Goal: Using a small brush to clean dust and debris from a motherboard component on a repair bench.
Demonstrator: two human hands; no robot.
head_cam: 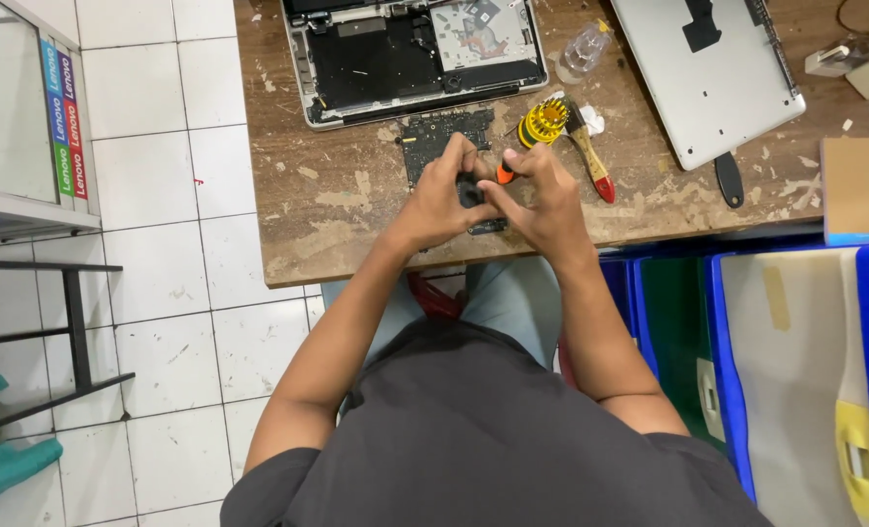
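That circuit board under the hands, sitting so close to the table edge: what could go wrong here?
1. The circuit board lies near the table's front edge; a nudge from either hand might push it off.
2. The right hand holds an orange screwdriver close over the board; a slip could scratch it.
3. The small dark part pinched between both hands, left hand included, could drop to the tiled floor.
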